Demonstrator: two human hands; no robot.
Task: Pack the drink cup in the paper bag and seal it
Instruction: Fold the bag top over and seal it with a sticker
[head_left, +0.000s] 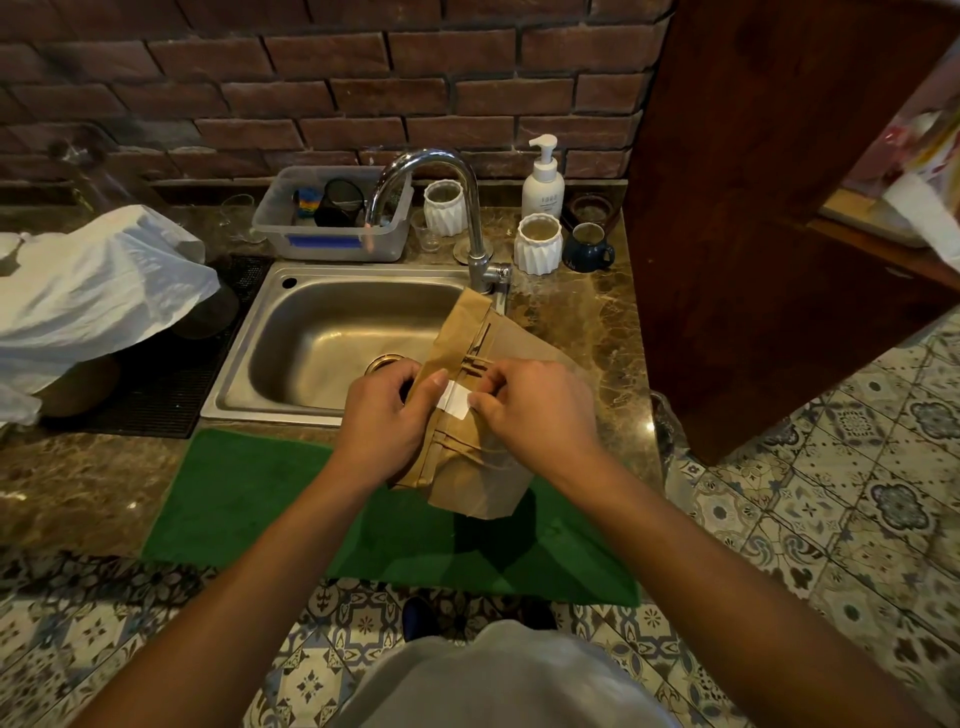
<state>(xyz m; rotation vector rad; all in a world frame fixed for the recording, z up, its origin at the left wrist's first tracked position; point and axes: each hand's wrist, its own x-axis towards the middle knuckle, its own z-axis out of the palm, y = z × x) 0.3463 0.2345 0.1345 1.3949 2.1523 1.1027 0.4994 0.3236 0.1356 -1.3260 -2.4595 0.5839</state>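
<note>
Brown paper bag (478, 415) is held up over the front edge of the counter (587, 332), beside the steel sink (332, 332), with its top folded over. A white sticker (456, 400) is pressed across the fold. The bag's side is gripped by the left hand (384, 421), thumb on the sticker's edge. The sticker's other end is pinched by the right hand (535, 410). The drink cup cannot be seen. A green mat (270, 499) lies below.

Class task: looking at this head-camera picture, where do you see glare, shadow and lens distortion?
Head view: glare on the chrome faucet and the sink rim; the paper bag casts a dark shadow on the green mat; wide-angle distortion bends the brick wall lines.
</note>
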